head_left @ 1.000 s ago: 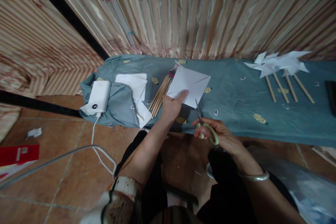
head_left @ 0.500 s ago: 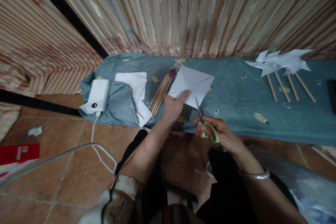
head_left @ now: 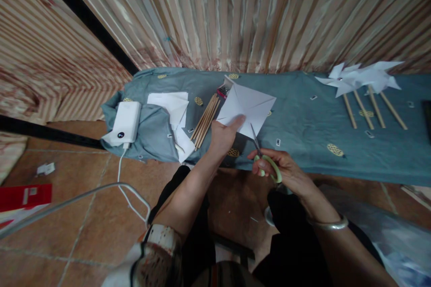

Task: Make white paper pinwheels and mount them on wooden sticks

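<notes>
A square sheet of white paper [head_left: 252, 102] with creases and slits running in from its corners is gripped at its near left edge by my left hand [head_left: 225, 133], thumb on top. My right hand [head_left: 278, 166] is closed round the pale green handles of a pair of scissors [head_left: 258, 150]. The blades reach over the paper's near edge, close to its lower corner. Left of the paper lies a bundle of thin wooden sticks [head_left: 206, 121]. A small red box [head_left: 222, 92] of tiny items is partly hidden behind the paper.
White paper pieces [head_left: 175, 106] and a white power bank [head_left: 126, 122] with a cable lie on the left of the blue-grey cloth [head_left: 303, 139]. Paper pinwheels [head_left: 357, 78] on sticks rest at the right. A striped curtain [head_left: 242, 18] hangs behind.
Almost nothing differs. The view has shifted very slightly; both hands, the paper and the scissors keep nearly the same places.
</notes>
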{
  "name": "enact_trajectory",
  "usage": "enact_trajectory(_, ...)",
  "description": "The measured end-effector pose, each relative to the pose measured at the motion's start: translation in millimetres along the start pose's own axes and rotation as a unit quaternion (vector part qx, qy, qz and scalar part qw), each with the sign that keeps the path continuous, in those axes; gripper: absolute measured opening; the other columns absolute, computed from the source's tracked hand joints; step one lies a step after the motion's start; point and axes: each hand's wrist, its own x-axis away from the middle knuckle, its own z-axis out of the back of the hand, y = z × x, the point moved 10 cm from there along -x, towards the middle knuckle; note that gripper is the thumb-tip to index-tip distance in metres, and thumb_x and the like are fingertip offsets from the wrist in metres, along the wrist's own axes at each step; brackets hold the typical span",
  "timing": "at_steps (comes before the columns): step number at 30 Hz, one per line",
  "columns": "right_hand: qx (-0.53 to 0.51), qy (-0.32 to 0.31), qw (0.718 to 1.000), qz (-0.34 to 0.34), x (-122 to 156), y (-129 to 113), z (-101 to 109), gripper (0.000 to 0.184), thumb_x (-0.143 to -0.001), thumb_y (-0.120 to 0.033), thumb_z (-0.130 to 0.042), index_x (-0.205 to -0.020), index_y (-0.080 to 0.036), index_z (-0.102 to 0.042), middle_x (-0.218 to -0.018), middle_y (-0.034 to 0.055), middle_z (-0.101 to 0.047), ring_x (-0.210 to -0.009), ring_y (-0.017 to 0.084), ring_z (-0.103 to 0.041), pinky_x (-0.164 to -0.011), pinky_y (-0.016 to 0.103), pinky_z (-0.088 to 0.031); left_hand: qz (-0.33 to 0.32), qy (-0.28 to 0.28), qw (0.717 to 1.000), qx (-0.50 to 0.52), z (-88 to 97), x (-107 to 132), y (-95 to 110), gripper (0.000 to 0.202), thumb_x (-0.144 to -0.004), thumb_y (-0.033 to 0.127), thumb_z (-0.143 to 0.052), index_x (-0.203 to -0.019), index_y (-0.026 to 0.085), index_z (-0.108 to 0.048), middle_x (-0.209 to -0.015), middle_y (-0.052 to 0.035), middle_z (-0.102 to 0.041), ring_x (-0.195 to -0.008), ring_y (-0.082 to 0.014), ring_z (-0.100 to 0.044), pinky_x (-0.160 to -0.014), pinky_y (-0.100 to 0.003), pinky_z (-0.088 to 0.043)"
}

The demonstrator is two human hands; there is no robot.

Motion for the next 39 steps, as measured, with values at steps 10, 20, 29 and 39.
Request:
enact_trajectory(10, -0.016, 0.007, 1.000, -0.020, -0.6, 1.3, 0.4, 0.039, -0.062, -0.055, -0.078, -0.077, -0.020, -0.069, -0.053, -0.0031, -0.060, -0.047, 0.009, -0.050, -0.045, 0.021, -0.040, -0.001, 0.002, 1.000, 0.017, 1.4, 0.4, 0.7, 0.037, -0.064, 0.039, -0.078, -0.089, 0.013, -0.073, -0.095, -0.0124, -0.074, -0.095, -0.0311, -0.069, -0.086, -0.043, -0.054)
enact_trajectory(20, -0.044, 0.028, 0.998, -0.038, -0.2, 4.8, 2.0, 0.037, -0.052, -0.045, -0.086, -0.074, -0.020, -0.070, -0.050, -0.0053, -0.057, -0.045, 0.007, -0.048, -0.043, 0.020, -0.038, 0.003, 0.006, 1.000, 0.017, 2.4, 0.3, 0.7, 0.040, -0.065, 0.034, -0.077, -0.099, 0.014, -0.073, -0.104, -0.0119, -0.074, -0.098, -0.0299, -0.069, -0.088, -0.041, -0.054)
enact_trajectory(29, -0.016, 0.027, 0.999, -0.042, -0.8, 6.5, 3.1, 0.043, -0.055, -0.053, -0.083, -0.077, -0.018, -0.068, -0.052, -0.0050, -0.055, -0.047, 0.008, -0.048, -0.047, 0.022, -0.041, -0.011, 0.005, 1.000, 0.019, 1.8, 0.0, 3.3, 0.041, -0.064, 0.035, -0.077, -0.097, 0.013, -0.073, -0.100, -0.0118, -0.074, -0.093, -0.0279, -0.069, -0.085, -0.039, -0.054)
enact_trajectory(39, 0.027, 0.028, 0.999, -0.020, 0.0, 1.4, 5.8, 0.049, -0.060, -0.060, -0.076, -0.082, -0.018, -0.067, -0.055, -0.0036, -0.055, -0.049, 0.009, -0.050, -0.048, 0.023, -0.041, 0.024, -0.002, 1.000, -0.007, -1.2, 4.2, -5.4, 0.030, -0.063, 0.034, -0.077, -0.083, 0.013, -0.071, -0.091, -0.0109, -0.074, -0.086, -0.0231, -0.068, -0.076, -0.031, -0.053)
